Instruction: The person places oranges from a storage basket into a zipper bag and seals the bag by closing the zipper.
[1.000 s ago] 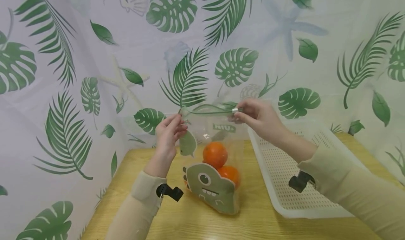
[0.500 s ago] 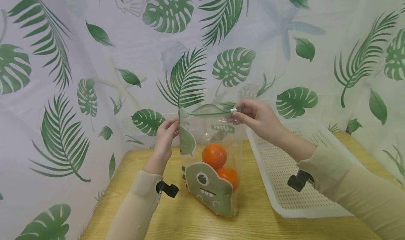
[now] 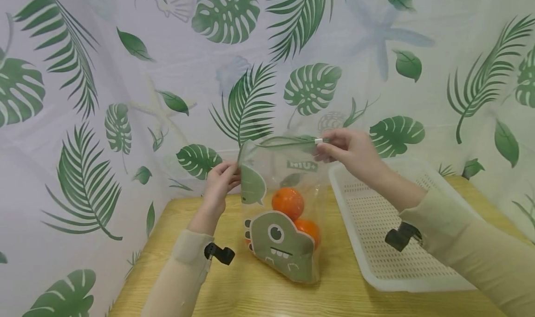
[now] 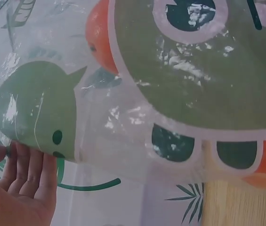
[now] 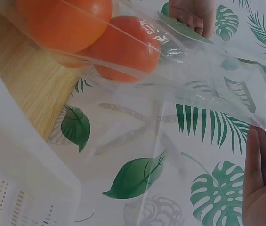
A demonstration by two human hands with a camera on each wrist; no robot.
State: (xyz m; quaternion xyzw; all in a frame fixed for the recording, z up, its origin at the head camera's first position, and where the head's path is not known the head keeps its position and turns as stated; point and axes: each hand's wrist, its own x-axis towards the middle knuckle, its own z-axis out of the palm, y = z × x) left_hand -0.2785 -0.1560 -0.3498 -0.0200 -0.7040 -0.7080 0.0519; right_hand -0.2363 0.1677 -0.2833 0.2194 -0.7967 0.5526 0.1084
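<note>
A clear zip bag (image 3: 279,171) with a green monster print stands upright on the table, seen in the head view. Several oranges (image 3: 288,203) sit inside it, partly covered by the print. My left hand (image 3: 218,184) pinches the bag's left edge a little below the top corner; thumb and forefinger meet on the film in the left wrist view. At the top right corner my right hand (image 3: 355,152) pinches the bag beside the white zip slider (image 3: 319,141). The two rims of the bag's mouth show a narrow gap between them.
A white perforated plastic basket (image 3: 368,270) stands on the wooden table (image 3: 221,289) right of the bag, under my right forearm. A leaf-patterned cloth (image 3: 146,52) hangs behind and to the left. Each wrist carries a black camera.
My left hand has come off the top left corner and now pinches lower on the bag's left edge. My right hand and the slider have shifted slightly right and up.
</note>
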